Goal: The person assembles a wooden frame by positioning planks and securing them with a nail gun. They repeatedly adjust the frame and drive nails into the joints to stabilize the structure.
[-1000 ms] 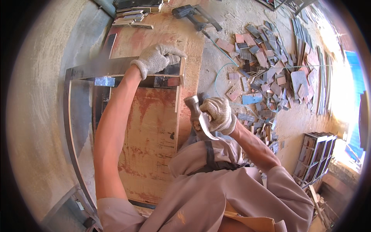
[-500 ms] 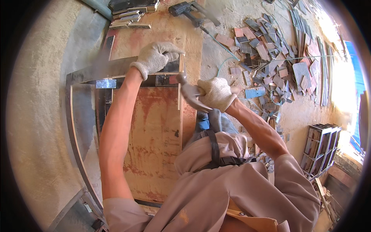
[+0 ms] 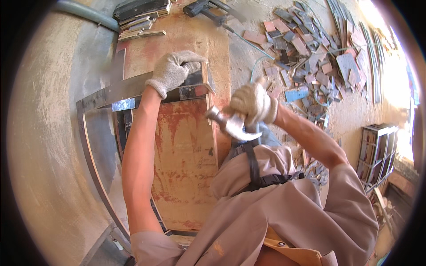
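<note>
My left hand (image 3: 171,73), in a pale knit glove, is closed over the far right corner of a dark-faced wooden frame (image 3: 93,166). Its thumb and fingers pinch at the end of a narrow wooden strip (image 3: 204,73); what lies between the fingertips is hidden. My right hand (image 3: 253,104), gloved too, grips the handle of a claw hammer (image 3: 233,126). The hammer's striking face points left, close to the frame's right edge but apart from it, and its claw points right. Under the frame lies a stained wooden board (image 3: 182,155).
A dark nail gun (image 3: 204,11) with a thin hose lies at the back, beside stacked wood strips (image 3: 142,20). Scattered board offcuts (image 3: 310,53) cover the floor at the right. A slatted rack (image 3: 377,153) stands far right. A wall (image 3: 49,133) runs along the left.
The hammer head has swung lower and turned, away from the strip's end. My left hand keeps its hold on the corner. The whole view has shifted slightly.
</note>
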### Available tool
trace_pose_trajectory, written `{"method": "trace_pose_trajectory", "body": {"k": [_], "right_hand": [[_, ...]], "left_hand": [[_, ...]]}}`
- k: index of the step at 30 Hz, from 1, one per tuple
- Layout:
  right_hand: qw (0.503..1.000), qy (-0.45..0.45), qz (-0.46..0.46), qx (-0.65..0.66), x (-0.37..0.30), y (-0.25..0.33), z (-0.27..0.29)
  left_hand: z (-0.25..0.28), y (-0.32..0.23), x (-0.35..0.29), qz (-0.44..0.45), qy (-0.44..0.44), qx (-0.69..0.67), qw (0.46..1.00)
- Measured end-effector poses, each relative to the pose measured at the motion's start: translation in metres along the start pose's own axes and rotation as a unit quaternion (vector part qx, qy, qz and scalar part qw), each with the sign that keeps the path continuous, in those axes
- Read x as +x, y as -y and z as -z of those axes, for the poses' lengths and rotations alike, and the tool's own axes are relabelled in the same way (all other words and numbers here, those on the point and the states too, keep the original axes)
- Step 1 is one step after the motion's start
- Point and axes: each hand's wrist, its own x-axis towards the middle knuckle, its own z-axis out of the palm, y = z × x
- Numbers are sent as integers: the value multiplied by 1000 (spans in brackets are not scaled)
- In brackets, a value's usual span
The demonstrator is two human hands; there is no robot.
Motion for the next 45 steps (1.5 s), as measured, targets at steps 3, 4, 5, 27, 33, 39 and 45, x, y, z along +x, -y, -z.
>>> {"method": "trace_pose_trajectory", "body": {"k": [3,4,5,27,33,39,45], "right_hand": [[997,22,-65,-47,11,-44,-4],[998,32,-46,-40,4,-47,-4],[998,42,-27,-33,-6,-48,-2],[915,-162,9,369,0,-27,-17],[918,-133,-90,362,-20,-46,-50],[858,-38,-203,470,0,-30,-51],[950,-159,-4,268,-9,-32,-51]], "left_hand": [[2,-1,4,3,8,-16,1000],[2,-1,7,3,7,-24,1000],[-1,-2,3,8,4,-23,1000],[4,-12,-1,48,15,-58,997],[4,-16,4,33,7,-41,999],[9,-17,3,67,34,-75,994],[7,-13,0,51,27,-51,997]]}}
